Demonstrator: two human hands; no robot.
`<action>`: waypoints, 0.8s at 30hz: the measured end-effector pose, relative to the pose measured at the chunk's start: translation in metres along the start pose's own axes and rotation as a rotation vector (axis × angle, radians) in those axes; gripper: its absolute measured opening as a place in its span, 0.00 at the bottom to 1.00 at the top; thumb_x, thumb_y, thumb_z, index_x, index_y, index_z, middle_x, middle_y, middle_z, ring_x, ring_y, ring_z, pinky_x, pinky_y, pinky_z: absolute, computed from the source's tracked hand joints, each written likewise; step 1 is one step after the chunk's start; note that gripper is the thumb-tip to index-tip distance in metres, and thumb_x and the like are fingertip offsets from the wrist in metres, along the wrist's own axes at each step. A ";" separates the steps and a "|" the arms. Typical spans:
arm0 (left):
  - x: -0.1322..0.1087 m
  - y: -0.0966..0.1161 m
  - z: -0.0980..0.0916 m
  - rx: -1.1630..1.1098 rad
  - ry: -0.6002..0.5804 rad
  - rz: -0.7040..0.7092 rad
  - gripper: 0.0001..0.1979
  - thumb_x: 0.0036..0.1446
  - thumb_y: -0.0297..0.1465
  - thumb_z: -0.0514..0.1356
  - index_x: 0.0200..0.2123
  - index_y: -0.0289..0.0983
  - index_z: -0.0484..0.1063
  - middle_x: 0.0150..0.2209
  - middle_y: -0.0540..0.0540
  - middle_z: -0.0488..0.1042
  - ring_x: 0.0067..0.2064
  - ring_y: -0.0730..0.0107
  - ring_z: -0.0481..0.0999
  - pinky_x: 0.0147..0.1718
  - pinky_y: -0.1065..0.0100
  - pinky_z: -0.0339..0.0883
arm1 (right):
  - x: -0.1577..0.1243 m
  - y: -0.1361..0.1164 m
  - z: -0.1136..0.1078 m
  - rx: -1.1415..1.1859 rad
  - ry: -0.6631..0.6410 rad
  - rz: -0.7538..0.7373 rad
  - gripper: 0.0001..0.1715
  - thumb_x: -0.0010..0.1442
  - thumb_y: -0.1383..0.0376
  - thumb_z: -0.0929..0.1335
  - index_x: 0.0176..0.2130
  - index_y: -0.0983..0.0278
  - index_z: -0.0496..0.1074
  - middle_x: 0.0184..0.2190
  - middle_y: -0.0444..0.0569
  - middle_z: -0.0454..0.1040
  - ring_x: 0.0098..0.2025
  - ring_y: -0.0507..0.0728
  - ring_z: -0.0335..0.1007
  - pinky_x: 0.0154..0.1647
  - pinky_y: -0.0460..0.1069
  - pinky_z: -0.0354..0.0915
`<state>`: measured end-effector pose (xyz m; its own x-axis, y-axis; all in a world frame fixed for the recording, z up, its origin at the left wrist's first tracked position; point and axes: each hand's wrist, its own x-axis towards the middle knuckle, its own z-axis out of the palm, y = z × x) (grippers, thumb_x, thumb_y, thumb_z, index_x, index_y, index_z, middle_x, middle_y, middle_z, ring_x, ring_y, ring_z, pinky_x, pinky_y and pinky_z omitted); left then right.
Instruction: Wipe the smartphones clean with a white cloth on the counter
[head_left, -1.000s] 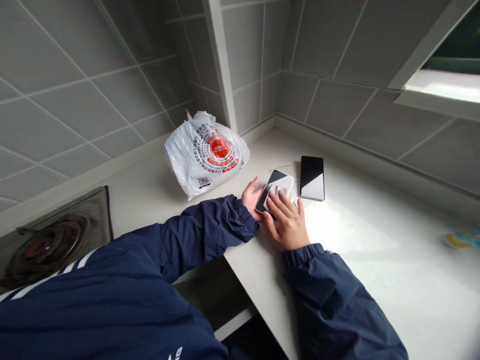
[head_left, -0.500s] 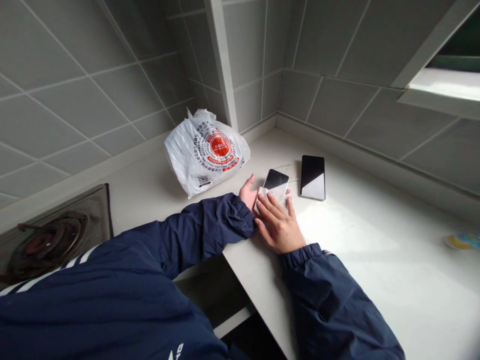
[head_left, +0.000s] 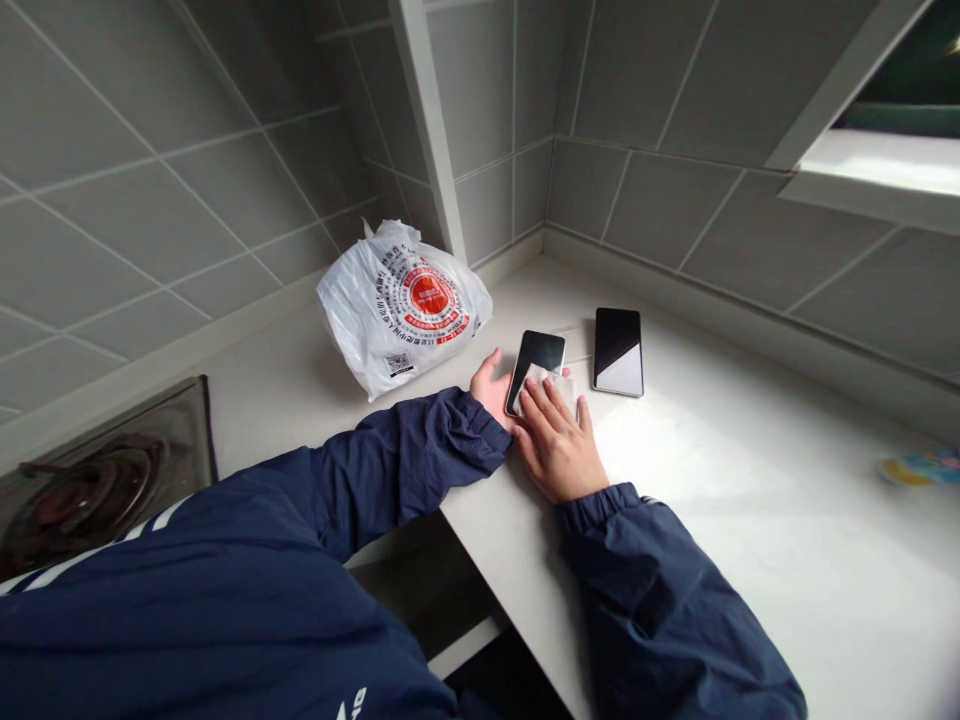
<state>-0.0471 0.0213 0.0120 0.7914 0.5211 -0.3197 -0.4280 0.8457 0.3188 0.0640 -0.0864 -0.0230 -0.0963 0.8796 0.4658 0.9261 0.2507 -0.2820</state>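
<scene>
Slight shift since the last look: the black phone (head_left: 534, 355) now sits a bit further left and shows more of its glossy top half, with the white cloth (head_left: 541, 385) lying over its lower half. The right hand (head_left: 559, 440) is spread flat on that cloth, fingers pressing down, while the left hand (head_left: 491, 388) lies open just off the phone's lower-left edge, maybe touching it, though the angle makes that hard to tell. So the hands are close together around the phone, with no grip on it from either side.

Main worry: slick glass on a smooth stone-like countertop (head_left: 712, 480) doesn't give much friction, so hard pressure or a sideways push could make the phone skate out from under the cloth. Any grit caught in the soft, crumpled fabric could also scratch the glass.

Around 2 o'clock from the phone, just clear of it, is a second phone (head_left: 618, 352), flat and rectangular, its glass catching a pale reflection. At 10 o'clock, a crinkly white plastic bag (head_left: 401, 310) with a round red logo slumps against the grey tiled wall (head_left: 225, 200). Further out at 8 o'clock sits a metal gas hob (head_left: 97, 500), and at 3 o'clock a small colourful item (head_left: 919, 467) is too far off to identify.
</scene>
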 end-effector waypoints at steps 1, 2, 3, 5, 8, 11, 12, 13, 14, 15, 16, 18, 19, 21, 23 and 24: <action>0.001 0.000 -0.002 0.012 -0.001 -0.026 0.40 0.67 0.54 0.40 0.66 0.30 0.64 0.54 0.32 0.76 0.55 0.50 0.78 0.60 0.51 0.64 | 0.000 0.000 0.000 -0.006 -0.005 0.014 0.30 0.71 0.59 0.61 0.68 0.63 0.60 0.70 0.57 0.59 0.74 0.64 0.50 0.71 0.71 0.46; 0.002 -0.001 -0.004 0.027 -0.002 -0.043 0.39 0.67 0.54 0.41 0.65 0.30 0.64 0.53 0.33 0.77 0.55 0.50 0.78 0.60 0.52 0.64 | 0.000 0.000 0.000 -0.013 -0.009 0.030 0.31 0.71 0.58 0.61 0.69 0.63 0.58 0.71 0.57 0.57 0.74 0.65 0.48 0.71 0.72 0.45; 0.003 -0.003 -0.005 0.041 -0.004 -0.050 0.39 0.67 0.53 0.41 0.65 0.30 0.64 0.53 0.33 0.77 0.55 0.51 0.78 0.60 0.53 0.64 | 0.000 -0.001 0.000 -0.021 -0.008 0.047 0.32 0.71 0.58 0.60 0.70 0.63 0.56 0.71 0.57 0.56 0.75 0.65 0.46 0.71 0.72 0.45; 0.005 -0.008 -0.006 0.071 -0.014 -0.043 0.37 0.69 0.52 0.41 0.65 0.30 0.65 0.52 0.34 0.78 0.54 0.52 0.79 0.60 0.55 0.63 | 0.001 -0.001 -0.002 -0.037 0.020 0.086 0.34 0.71 0.58 0.60 0.72 0.62 0.52 0.72 0.56 0.54 0.75 0.66 0.45 0.71 0.72 0.43; 0.006 -0.018 -0.004 0.131 -0.028 -0.016 0.34 0.71 0.47 0.40 0.66 0.29 0.65 0.50 0.35 0.79 0.53 0.56 0.80 0.60 0.59 0.63 | 0.001 0.000 -0.004 -0.053 0.100 0.148 0.38 0.71 0.57 0.60 0.74 0.61 0.45 0.73 0.56 0.50 0.76 0.67 0.42 0.71 0.71 0.43; 0.005 -0.023 -0.003 0.201 -0.035 -0.042 0.31 0.73 0.43 0.41 0.66 0.30 0.65 0.51 0.37 0.79 0.52 0.58 0.80 0.57 0.62 0.66 | 0.002 0.002 -0.005 -0.062 0.175 0.192 0.42 0.71 0.57 0.60 0.75 0.61 0.38 0.74 0.58 0.47 0.76 0.69 0.38 0.71 0.72 0.44; 0.005 -0.024 -0.003 0.217 -0.027 -0.061 0.30 0.73 0.42 0.41 0.66 0.31 0.65 0.51 0.38 0.80 0.52 0.59 0.80 0.57 0.62 0.66 | 0.002 0.002 -0.005 -0.066 0.199 0.205 0.43 0.70 0.57 0.61 0.75 0.61 0.37 0.74 0.58 0.47 0.76 0.69 0.37 0.71 0.72 0.44; 0.004 -0.024 -0.004 0.229 -0.015 -0.083 0.29 0.73 0.41 0.42 0.67 0.31 0.65 0.50 0.39 0.80 0.52 0.60 0.81 0.57 0.63 0.66 | 0.002 0.003 -0.005 -0.070 0.223 0.218 0.44 0.70 0.57 0.61 0.75 0.61 0.37 0.74 0.58 0.46 0.76 0.69 0.37 0.71 0.72 0.45; 0.003 -0.024 -0.005 0.236 -0.004 -0.105 0.28 0.73 0.39 0.42 0.67 0.32 0.64 0.49 0.40 0.80 0.51 0.61 0.81 0.56 0.63 0.67 | 0.001 0.003 -0.005 -0.075 0.249 0.230 0.44 0.70 0.57 0.61 0.75 0.61 0.37 0.74 0.59 0.46 0.76 0.70 0.36 0.71 0.72 0.45; 0.003 -0.024 -0.006 0.237 0.005 -0.114 0.28 0.73 0.38 0.43 0.67 0.32 0.64 0.48 0.40 0.81 0.49 0.62 0.82 0.56 0.64 0.67 | 0.001 0.004 -0.006 -0.079 0.271 0.238 0.44 0.70 0.57 0.61 0.75 0.62 0.38 0.74 0.59 0.46 0.76 0.70 0.36 0.71 0.72 0.45; 0.003 -0.024 -0.007 0.235 0.007 -0.116 0.27 0.73 0.36 0.43 0.67 0.31 0.65 0.46 0.40 0.82 0.48 0.62 0.82 0.55 0.65 0.67 | 0.001 0.004 -0.006 -0.083 0.289 0.242 0.44 0.69 0.57 0.62 0.75 0.62 0.39 0.74 0.60 0.46 0.76 0.71 0.36 0.71 0.72 0.45; 0.003 -0.023 -0.009 0.224 -0.003 -0.111 0.26 0.72 0.34 0.44 0.66 0.30 0.65 0.44 0.41 0.82 0.45 0.64 0.83 0.54 0.66 0.68 | 0.001 0.005 -0.006 -0.089 0.312 0.240 0.44 0.69 0.57 0.62 0.75 0.64 0.40 0.74 0.61 0.46 0.76 0.71 0.37 0.71 0.72 0.44; 0.004 -0.023 -0.010 0.217 -0.008 -0.103 0.26 0.72 0.34 0.44 0.66 0.29 0.66 0.43 0.41 0.82 0.44 0.64 0.83 0.53 0.66 0.68 | 0.001 0.005 -0.006 -0.091 0.309 0.235 0.44 0.69 0.57 0.62 0.75 0.64 0.40 0.74 0.61 0.46 0.76 0.71 0.37 0.71 0.71 0.44; 0.004 -0.022 -0.010 0.200 -0.004 -0.080 0.26 0.72 0.34 0.44 0.65 0.28 0.66 0.43 0.40 0.82 0.43 0.63 0.83 0.53 0.66 0.68 | 0.001 0.006 -0.005 -0.098 0.285 0.227 0.44 0.69 0.57 0.62 0.75 0.63 0.39 0.74 0.59 0.46 0.76 0.70 0.37 0.71 0.70 0.44; 0.005 -0.022 -0.010 0.178 0.001 -0.049 0.27 0.72 0.35 0.44 0.65 0.27 0.65 0.43 0.39 0.82 0.44 0.62 0.83 0.54 0.65 0.67 | 0.001 0.006 -0.004 -0.111 0.248 0.221 0.44 0.70 0.57 0.61 0.75 0.62 0.38 0.74 0.57 0.47 0.76 0.68 0.37 0.72 0.70 0.43; 0.005 -0.022 -0.009 0.166 -0.003 -0.028 0.28 0.72 0.36 0.43 0.65 0.26 0.65 0.44 0.39 0.82 0.45 0.61 0.83 0.55 0.64 0.67 | 0.001 0.006 -0.004 -0.117 0.229 0.214 0.43 0.70 0.56 0.61 0.75 0.62 0.39 0.74 0.57 0.47 0.76 0.67 0.38 0.72 0.70 0.41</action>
<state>-0.0373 0.0065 -0.0045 0.8035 0.4970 -0.3277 -0.3281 0.8290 0.4529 0.0704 -0.0852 -0.0208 0.1774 0.7904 0.5864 0.9534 0.0099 -0.3017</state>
